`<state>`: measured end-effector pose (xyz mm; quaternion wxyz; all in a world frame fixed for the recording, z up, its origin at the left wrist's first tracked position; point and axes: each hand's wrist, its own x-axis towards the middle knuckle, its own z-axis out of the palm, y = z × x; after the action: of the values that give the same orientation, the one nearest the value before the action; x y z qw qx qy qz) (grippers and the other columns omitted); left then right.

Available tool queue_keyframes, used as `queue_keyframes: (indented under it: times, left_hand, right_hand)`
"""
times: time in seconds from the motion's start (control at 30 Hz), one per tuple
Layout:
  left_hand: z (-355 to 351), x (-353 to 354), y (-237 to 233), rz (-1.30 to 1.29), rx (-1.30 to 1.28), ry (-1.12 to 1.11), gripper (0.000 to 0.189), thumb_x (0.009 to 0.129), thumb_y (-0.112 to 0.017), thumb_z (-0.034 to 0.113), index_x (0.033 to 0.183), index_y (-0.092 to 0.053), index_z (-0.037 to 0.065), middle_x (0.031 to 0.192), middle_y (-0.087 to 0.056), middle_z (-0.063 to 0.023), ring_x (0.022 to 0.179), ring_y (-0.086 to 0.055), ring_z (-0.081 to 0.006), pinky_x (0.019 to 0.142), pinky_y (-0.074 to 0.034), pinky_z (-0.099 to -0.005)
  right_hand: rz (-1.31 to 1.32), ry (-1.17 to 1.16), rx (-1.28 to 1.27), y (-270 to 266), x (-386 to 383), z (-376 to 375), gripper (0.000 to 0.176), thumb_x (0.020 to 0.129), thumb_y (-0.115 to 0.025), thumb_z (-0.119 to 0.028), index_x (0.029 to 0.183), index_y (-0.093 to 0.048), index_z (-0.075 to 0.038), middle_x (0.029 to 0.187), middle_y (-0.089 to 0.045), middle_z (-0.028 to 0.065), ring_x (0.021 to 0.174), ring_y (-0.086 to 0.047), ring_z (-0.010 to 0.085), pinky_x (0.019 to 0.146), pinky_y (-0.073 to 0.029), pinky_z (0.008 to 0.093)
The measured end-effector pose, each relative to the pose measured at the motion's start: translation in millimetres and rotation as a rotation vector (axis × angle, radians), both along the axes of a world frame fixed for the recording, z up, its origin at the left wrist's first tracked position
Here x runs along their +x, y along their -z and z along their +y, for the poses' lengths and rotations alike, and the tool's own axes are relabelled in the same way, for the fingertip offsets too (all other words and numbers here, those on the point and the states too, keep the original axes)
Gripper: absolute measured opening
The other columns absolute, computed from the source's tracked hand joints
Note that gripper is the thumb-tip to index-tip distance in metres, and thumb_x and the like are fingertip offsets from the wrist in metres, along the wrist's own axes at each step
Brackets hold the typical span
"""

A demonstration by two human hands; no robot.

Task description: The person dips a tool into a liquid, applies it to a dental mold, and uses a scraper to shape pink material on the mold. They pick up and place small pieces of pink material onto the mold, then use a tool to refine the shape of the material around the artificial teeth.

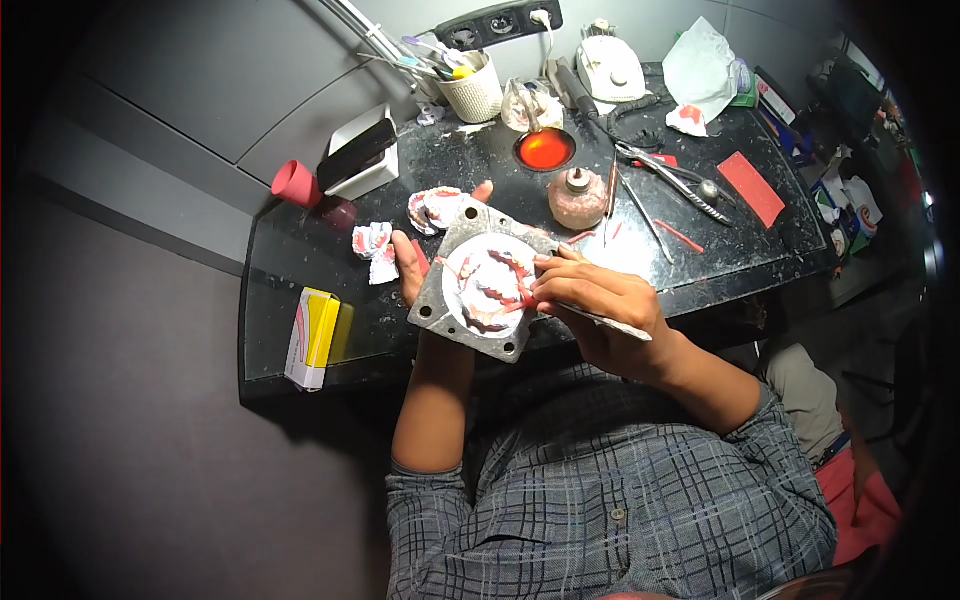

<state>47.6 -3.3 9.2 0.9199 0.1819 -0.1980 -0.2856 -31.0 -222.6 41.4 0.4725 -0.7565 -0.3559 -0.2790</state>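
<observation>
My left hand point(408, 268) supports a grey metal dental flask point(432, 296) from below, its fingers wrapped around the left and far edges. White plaster point(460, 312) fills the round opening of the flask, with red wax and dental-arch shapes in it. My right hand point(605, 297) is closed around a slim instrument point(622, 328) whose handle end points to the lower right. Its fingertips are at the right side of the plaster, by a red wax strip point(526, 297). The instrument's working tip is hidden by the fingers.
Plaster dental models point(435, 208) lie beyond the flask. A pinkish glass burner point(577, 203), a dish glowing orange-red point(545, 150), pliers point(680, 185) and a red wax sheet point(752, 190) are on the black table point(290, 270). A yellow-white box point(314, 338) stands at left.
</observation>
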Motion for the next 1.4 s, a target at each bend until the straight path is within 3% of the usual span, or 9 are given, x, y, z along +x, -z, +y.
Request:
queue_keyframes:
  times: [0.57,0.73,0.9,1.03,1.1,1.13,1.23,1.27,1.4]
  left_hand:
    - [-2.9,3.3,1.5,0.088,-0.168,0.019,0.123,0.093,-0.046,0.088,0.167,-0.014,-0.004,0.151,-0.055,-0.0259,0.136,-0.057,-0.0426,0.115,-0.044,-0.0580]
    - [-1.3,4.7,3.7,-0.012,0.044,-0.071,0.122,0.093,-0.047,0.086,0.167,-0.014,-0.005,0.148,-0.057,-0.0231,0.133,-0.059,-0.0358,0.114,-0.046,-0.0518]
    - [-2.8,5.8,6.0,0.051,-0.076,-0.021,0.123,0.093,-0.048,0.087,0.167,-0.014,-0.005,0.150,-0.056,-0.0228,0.133,-0.059,-0.0367,0.114,-0.047,-0.0528]
    - [-3.3,-0.2,-6.1,-0.021,0.141,-0.160,0.123,0.091,-0.047,0.088,0.168,-0.014,-0.001,0.154,-0.052,-0.0255,0.138,-0.056,-0.0414,0.113,-0.047,-0.0591]
    - [-12.4,-7.4,-17.1,-0.074,-0.021,-0.078,0.114,0.093,-0.046,0.087,0.165,-0.025,0.001,0.152,-0.053,-0.0239,0.134,-0.058,-0.0426,0.112,-0.048,-0.0619]
    - [-15.0,-9.7,-19.8,-0.124,-0.183,0.002,0.107,0.095,-0.044,0.085,0.162,-0.037,0.002,0.149,-0.055,-0.0222,0.131,-0.059,-0.0439,0.110,-0.050,-0.0647]
    - [-7.6,-2.4,-8.1,-0.012,-0.331,-0.008,0.113,0.092,-0.045,0.088,0.169,-0.023,0.009,0.159,-0.049,-0.0216,0.140,-0.052,-0.0517,0.112,-0.044,-0.0701]
    - [-2.9,0.6,-2.8,0.135,-0.259,-0.183,0.111,0.092,-0.044,0.089,0.169,-0.026,0.011,0.161,-0.049,-0.0168,0.140,-0.051,-0.0524,0.110,-0.044,-0.0730]
    - [-2.1,5.8,5.7,-0.036,-0.179,-0.260,0.113,0.089,-0.044,0.092,0.169,-0.028,0.014,0.156,-0.050,-0.0179,0.134,-0.053,-0.0554,0.108,-0.045,-0.0724]
  right_hand:
    - [-0.068,0.034,0.020,12.2,6.3,-0.6,0.025,0.086,-0.074,0.007,0.109,-0.069,0.001,0.106,-0.074,0.0163,0.095,-0.076,0.0351,0.081,-0.063,0.0403]
    - [-0.056,0.032,0.010,12.7,7.2,-2.9,0.028,0.083,-0.074,0.010,0.110,-0.069,0.001,0.106,-0.073,0.0163,0.093,-0.076,0.0344,0.076,-0.062,0.0393]
    - [-0.095,0.059,0.121,5.7,8.4,-4.2,0.018,0.093,-0.073,0.004,0.111,-0.070,0.001,0.107,-0.074,0.0153,0.089,-0.077,0.0306,0.075,-0.061,0.0358]
    - [0.011,0.094,0.300,13.4,10.6,-9.4,0.008,0.105,-0.063,-0.002,0.111,-0.062,0.004,0.109,-0.076,0.0185,0.092,-0.077,0.0235,0.080,-0.062,0.0340]
    - [0.040,0.023,0.415,13.9,11.6,-7.0,0.008,0.109,-0.055,0.000,0.114,-0.053,0.005,0.107,-0.075,0.0233,0.101,-0.078,0.0269,0.083,-0.063,0.0366]
    - [0.094,-0.010,0.481,17.3,9.8,-4.7,0.008,0.108,-0.057,-0.001,0.114,-0.056,0.005,0.110,-0.075,0.0235,0.103,-0.078,0.0266,0.084,-0.062,0.0357]
    - [0.137,-0.010,0.379,8.6,6.4,-2.4,0.008,0.105,-0.065,-0.003,0.110,-0.067,0.003,0.121,-0.074,0.0232,0.110,-0.077,0.0268,0.087,-0.061,0.0334]
    - [0.044,0.049,0.283,0.8,6.7,-2.6,0.008,0.102,-0.070,-0.005,0.106,-0.073,0.000,0.124,-0.074,0.0202,0.112,-0.076,0.0291,0.090,-0.060,0.0333]
    - [0.063,-0.037,0.137,-0.3,5.7,-0.4,0.013,0.097,-0.077,-0.010,0.107,-0.074,-0.003,0.111,-0.077,0.0123,0.112,-0.074,0.0306,0.111,-0.051,0.0515]
